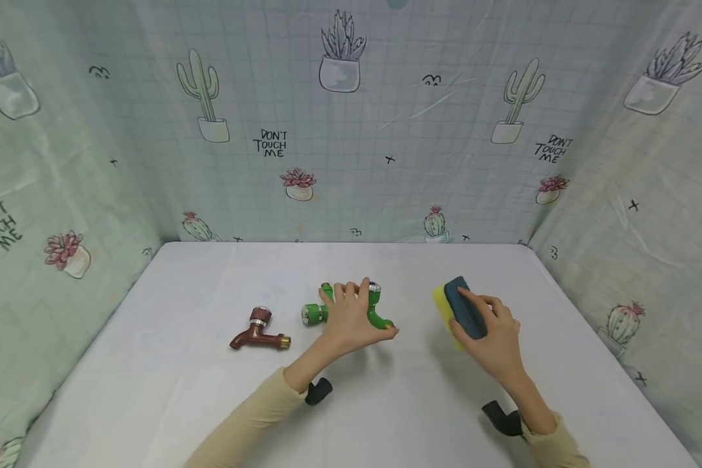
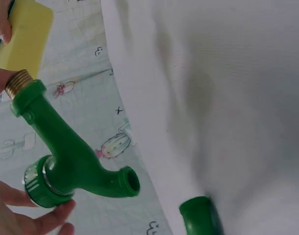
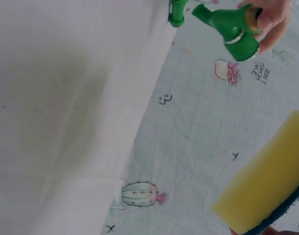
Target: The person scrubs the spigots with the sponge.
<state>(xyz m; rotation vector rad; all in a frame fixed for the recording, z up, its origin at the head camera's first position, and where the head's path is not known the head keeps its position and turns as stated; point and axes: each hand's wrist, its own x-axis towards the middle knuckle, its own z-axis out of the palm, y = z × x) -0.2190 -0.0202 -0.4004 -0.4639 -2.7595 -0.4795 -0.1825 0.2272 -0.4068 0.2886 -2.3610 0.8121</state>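
Note:
My left hand [image 1: 351, 318] holds a green tap [image 2: 71, 156] up off the table, its thumb at the brass threaded end and its fingertips at the knob with the silvery band. Partly hidden behind that hand in the head view, a second green tap [image 1: 312, 314] lies on the table. My right hand [image 1: 494, 335] grips a sponge [image 3: 267, 176] with a yellow foam side and a dark blue-green scouring side. The sponge is tilted in the air, apart from the tap, and its yellow face is turned towards the left hand.
A brown-red tap [image 1: 259, 333] with a brass end lies on the white table [image 1: 199, 403] to the left. Patterned cloth [image 1: 386, 130] with cactus drawings hangs behind the table and along both sides. Black curved pieces [image 1: 501, 418] sit at the wrists.

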